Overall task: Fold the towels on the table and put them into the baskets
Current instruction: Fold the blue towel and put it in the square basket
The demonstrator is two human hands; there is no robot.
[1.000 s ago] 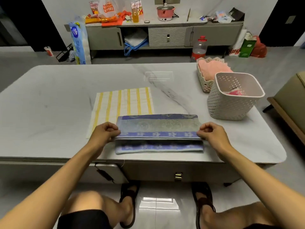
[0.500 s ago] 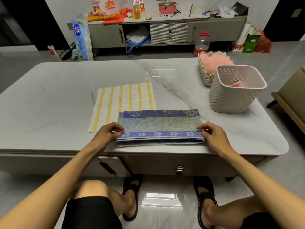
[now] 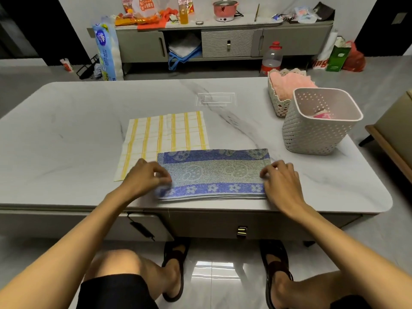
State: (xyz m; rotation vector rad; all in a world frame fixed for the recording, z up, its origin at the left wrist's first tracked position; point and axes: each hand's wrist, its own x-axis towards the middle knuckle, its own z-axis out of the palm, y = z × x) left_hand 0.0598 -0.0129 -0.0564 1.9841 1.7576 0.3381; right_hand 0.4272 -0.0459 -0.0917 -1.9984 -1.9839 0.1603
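Nearby, on the pale marble surface, the folded blue towel lay at the near edge, overlapping a flat yellow-striped towel behind it. The left hand and right hand sat at its two ends with fingers bent; whether they pinched the cloth could not be told. A tall basket and a low basket holding a pink towel stood at the right. Beyond, a grey cabinet lined the wall.
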